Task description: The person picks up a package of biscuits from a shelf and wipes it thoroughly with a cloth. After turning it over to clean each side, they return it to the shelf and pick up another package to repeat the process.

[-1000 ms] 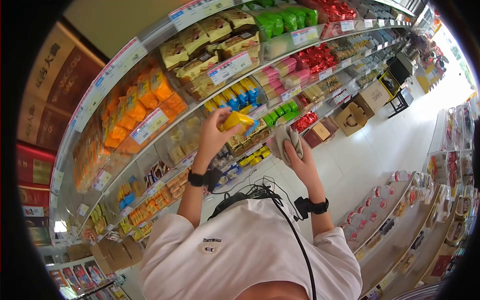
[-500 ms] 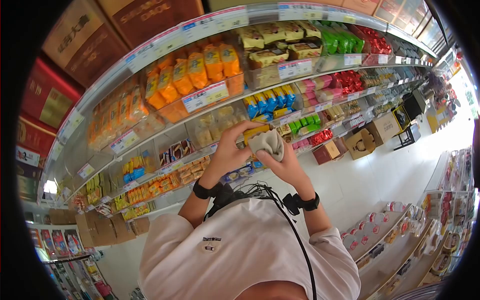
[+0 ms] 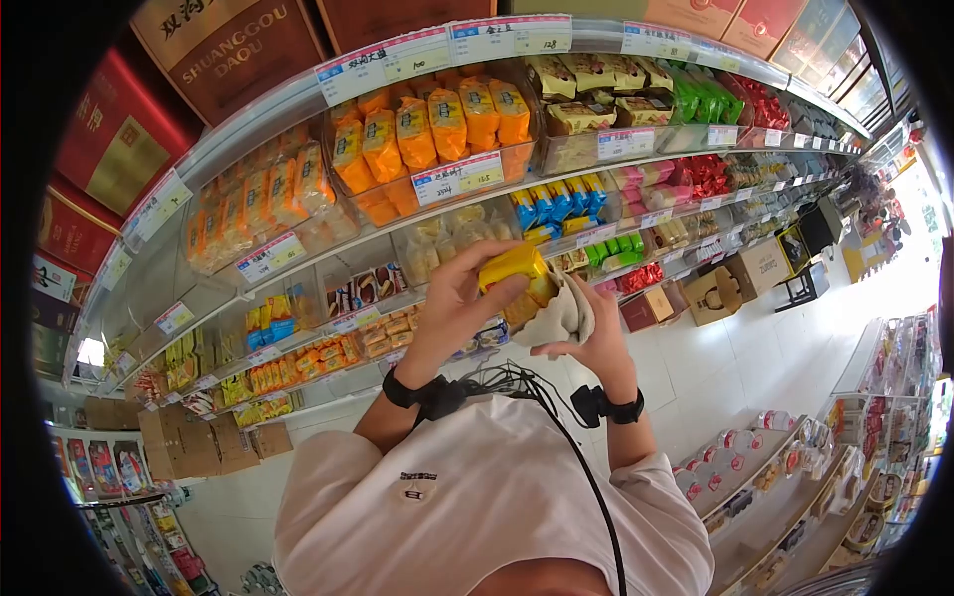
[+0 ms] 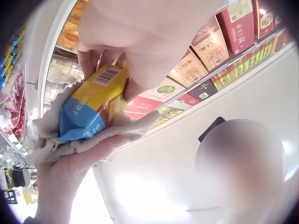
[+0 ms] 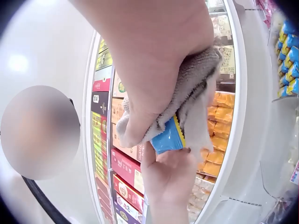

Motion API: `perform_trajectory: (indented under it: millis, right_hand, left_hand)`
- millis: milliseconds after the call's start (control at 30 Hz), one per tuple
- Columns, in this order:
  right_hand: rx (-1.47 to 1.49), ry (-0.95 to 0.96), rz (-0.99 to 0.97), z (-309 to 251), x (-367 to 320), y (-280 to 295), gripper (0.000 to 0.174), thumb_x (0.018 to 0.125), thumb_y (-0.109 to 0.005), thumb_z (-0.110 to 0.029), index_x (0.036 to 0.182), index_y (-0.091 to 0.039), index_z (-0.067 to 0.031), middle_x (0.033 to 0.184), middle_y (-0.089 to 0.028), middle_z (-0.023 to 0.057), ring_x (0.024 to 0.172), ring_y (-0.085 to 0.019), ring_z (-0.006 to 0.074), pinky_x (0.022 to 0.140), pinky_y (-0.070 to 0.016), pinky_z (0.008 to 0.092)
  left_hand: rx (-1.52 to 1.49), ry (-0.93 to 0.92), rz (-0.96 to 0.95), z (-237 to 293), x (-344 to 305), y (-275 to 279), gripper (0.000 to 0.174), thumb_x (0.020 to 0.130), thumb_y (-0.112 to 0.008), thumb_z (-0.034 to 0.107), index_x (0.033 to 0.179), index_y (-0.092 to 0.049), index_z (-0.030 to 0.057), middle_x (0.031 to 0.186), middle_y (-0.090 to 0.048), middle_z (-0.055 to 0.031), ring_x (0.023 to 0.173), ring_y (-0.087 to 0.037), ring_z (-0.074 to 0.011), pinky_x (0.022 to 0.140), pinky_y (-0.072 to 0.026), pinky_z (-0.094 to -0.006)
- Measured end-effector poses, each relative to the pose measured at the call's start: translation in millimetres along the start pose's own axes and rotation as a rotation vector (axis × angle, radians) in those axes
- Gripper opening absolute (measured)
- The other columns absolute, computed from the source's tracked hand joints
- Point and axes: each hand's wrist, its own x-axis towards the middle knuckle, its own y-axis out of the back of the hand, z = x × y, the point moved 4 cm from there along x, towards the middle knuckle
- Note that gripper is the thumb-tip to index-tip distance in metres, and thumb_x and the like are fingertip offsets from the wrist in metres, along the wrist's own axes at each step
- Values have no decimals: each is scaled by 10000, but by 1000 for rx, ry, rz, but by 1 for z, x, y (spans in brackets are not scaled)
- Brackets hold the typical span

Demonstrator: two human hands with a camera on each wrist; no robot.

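Note:
A yellow and blue packet (image 3: 516, 268) is held in front of the shelves. My left hand (image 3: 459, 303) grips its yellow end, the thumb across the front. A grey cloth (image 3: 563, 316) lies in my right hand (image 3: 605, 340), its fingers curled behind it, and wraps the packet's other end. In the left wrist view the blue end of the packet (image 4: 81, 120) rests in the folds of the cloth (image 4: 100, 140). The right wrist view has the cloth (image 5: 191, 79) around the packet, with a blue part (image 5: 169, 138) showing between the hands.
Shelves of snack packets in clear bins run behind the hands, with orange packets (image 3: 429, 129) and blue and yellow ones (image 3: 558, 202). Boxes (image 3: 214, 50) stand along the top. Cartons (image 3: 714, 293) sit on the floor at right, near a low shelf (image 3: 765, 497).
The left hand has brought the packet over to the right hand, and the cloth, apart from it a second ago, now wraps one end. The head view has swung toward the left shelves.

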Motion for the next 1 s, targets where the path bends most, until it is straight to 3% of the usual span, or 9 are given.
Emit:
perform_trajectory:
  millis: [33, 167, 233, 333, 567, 667, 767, 867, 1000]
  right_hand:
    - [-64, 79, 45, -3, 0, 0, 882, 532, -960, -454, 1192, -624, 25, 867, -690, 104, 743, -703, 288, 716, -547, 317]
    - [67, 31, 31, 8, -1, -5, 878, 491, -961, -450, 1164, -646, 18, 849, -672, 95, 697, -676, 282, 678, -522, 326]
    - [45, -22, 13, 11, -3, -8, 863, 459, -962, -426, 1146, -661, 0, 884, -678, 88, 662, -649, 279, 691, -498, 334]
    - [-33, 97, -3, 6, -1, -7, 718, 551, -958, -390, 1072, -653, 0, 760, -610, 96, 657, -635, 307, 622, -506, 353]
    - [20, 49, 7, -1, -1, -14, 536, 575, -897, -160, 1027, -641, -27, 796, -621, 109, 698, -632, 315, 651, -506, 335]
    - [115, -12, -41, -2, 4, -17, 512, 600, -861, -116, 1047, -635, -15, 826, -625, 112, 705, -627, 299, 660, -503, 328]
    - [153, -26, -72, -2, 3, -22, 507, 642, -836, -103, 1099, -638, -8, 857, -634, 106, 709, -630, 280, 670, -505, 321]
    - [185, -41, -92, -5, 4, -19, 464, 657, -823, -68, 1083, -645, -33, 851, -648, 123, 750, -653, 303, 700, -520, 329]
    - [214, -29, -16, 0, -1, -14, 397, 737, -791, -72, 1109, -657, -30, 885, -679, 118, 778, -666, 257, 721, -525, 316]
  left_hand:
    - [4, -2, -7, 1, 1, 0, 386, 920, -690, 15, 1286, -572, -22, 1190, -632, -66, 1113, -584, -120, 970, -451, -265]
    - [-78, 151, 14, -5, -5, 3, 379, 935, -683, 40, 1288, -559, -21, 1188, -638, -65, 1053, -601, -103, 909, -479, -250]
    - [-78, 87, -25, 0, -4, 6, 375, 945, -673, 53, 1292, -546, -14, 1179, -642, -62, 1027, -606, -96, 878, -489, -244]
    - [-111, 92, -5, -14, -3, 19, 363, 966, -654, 83, 1297, -530, 0, 1181, -639, -58, 1034, -600, -88, 873, -487, -238]
    - [-117, 92, 55, 1, -4, 13, 375, 1020, -599, 221, 1327, -517, 22, 1221, -609, -50, 1092, -569, -90, 921, -462, -237]
    - [-153, 187, 94, -7, -14, 9, 418, 1034, -571, 305, 1332, -514, 18, 1209, -602, -47, 1069, -579, -94, 915, -468, -237]
    - [-41, 155, 108, 6, -15, -2, 461, 1042, -537, 375, 1322, -518, 10, 1120, -619, -28, 995, -585, -76, 872, -472, -222]
    - [-124, 258, 112, -30, -14, 18, 519, 1040, -510, 444, 1313, -519, 3, 1033, -630, -5, 937, -586, -60, 836, -479, -213]
    - [-175, 165, 203, -41, -5, 31, 536, 1046, -489, 453, 1329, -516, -2, 973, -625, 20, 833, -552, -40, 748, -459, -204]
